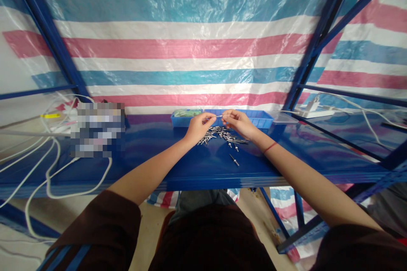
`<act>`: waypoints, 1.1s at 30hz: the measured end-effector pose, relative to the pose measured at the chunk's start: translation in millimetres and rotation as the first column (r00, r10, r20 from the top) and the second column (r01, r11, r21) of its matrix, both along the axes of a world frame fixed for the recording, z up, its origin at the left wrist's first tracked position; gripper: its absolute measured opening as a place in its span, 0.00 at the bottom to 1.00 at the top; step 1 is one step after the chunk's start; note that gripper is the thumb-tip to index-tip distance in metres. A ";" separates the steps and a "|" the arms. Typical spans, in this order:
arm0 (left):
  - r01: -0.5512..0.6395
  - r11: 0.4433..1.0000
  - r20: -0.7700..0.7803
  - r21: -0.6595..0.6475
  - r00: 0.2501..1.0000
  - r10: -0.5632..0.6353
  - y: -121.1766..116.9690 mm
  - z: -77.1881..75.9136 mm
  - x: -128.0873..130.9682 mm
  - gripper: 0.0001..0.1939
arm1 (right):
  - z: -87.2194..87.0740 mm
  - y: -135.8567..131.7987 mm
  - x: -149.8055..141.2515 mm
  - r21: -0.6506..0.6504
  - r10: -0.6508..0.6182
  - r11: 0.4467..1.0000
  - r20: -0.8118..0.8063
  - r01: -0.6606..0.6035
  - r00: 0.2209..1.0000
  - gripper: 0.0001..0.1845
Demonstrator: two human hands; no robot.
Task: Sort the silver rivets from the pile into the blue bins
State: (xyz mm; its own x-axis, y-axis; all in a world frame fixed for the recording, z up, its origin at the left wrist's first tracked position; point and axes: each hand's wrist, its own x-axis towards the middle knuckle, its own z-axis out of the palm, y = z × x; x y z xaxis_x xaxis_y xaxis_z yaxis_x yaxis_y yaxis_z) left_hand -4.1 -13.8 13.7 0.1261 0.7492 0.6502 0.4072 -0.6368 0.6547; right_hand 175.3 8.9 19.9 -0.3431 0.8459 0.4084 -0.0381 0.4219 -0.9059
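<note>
Between my two hands, just above a pile of metal rivets, is a thin silvery blind rivet [218, 116]. My left hand [199, 127] pinches one end with thumb and forefinger. The other end is in the closed fingertips of my right hand [238, 123], which hide part of it. Beneath the hands lies the heap of blind rivets [224, 134], spread across the blue tabletop. A single rivet [234, 160] rests apart, nearer the front edge, and a couple more [236, 148] lie just off the pile.
Behind my hands stand a blue bin [265, 119] and a smaller blue tray [178, 122] with green material inside. A clear plastic lid [286, 117] lies at right. White cables [57, 165] trail over the left side; a power strip [313, 110] sits right. Blue posts [305, 63] frame the bench.
</note>
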 end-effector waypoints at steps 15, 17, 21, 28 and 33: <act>-0.030 0.998 -0.274 -0.060 0.962 0.013 -0.4 -5.0 2.3 0.17 | 13.3 11.3 24.5 0.405 -0.456 0.824 0.062 0.395 0.888 0.12; 0.005 1.000 -0.407 -0.010 0.913 -0.009 -1.9 -4.8 1.4 0.15 | 12.5 22.2 44.2 0.545 -0.675 0.651 0.098 0.528 0.732 0.11; 0.034 0.998 -0.662 0.047 0.750 0.006 -5.0 -5.9 0.0 0.14 | 2.9 40.8 76.4 0.703 -0.847 0.503 0.285 0.503 0.449 0.13; 0.046 0.997 -0.803 0.065 0.595 0.025 -10.6 -8.4 2.1 0.16 | -0.7 36.8 56.2 0.744 -0.814 0.528 0.305 0.411 0.495 0.15; 0.048 0.993 -0.807 0.104 0.588 0.056 -9.5 -6.0 5.2 0.13 | 0.6 23.1 34.4 0.693 -0.691 0.654 0.385 0.303 0.612 0.14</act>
State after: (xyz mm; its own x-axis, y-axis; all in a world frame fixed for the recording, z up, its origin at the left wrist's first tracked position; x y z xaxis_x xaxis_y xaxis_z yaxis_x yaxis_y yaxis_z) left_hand 1.1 -23.4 7.7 0.6350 0.6864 0.3546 0.7375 -0.6752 -0.0138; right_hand 209.8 32.0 20.5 -0.2516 0.6649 0.7033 0.7663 0.5807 -0.2748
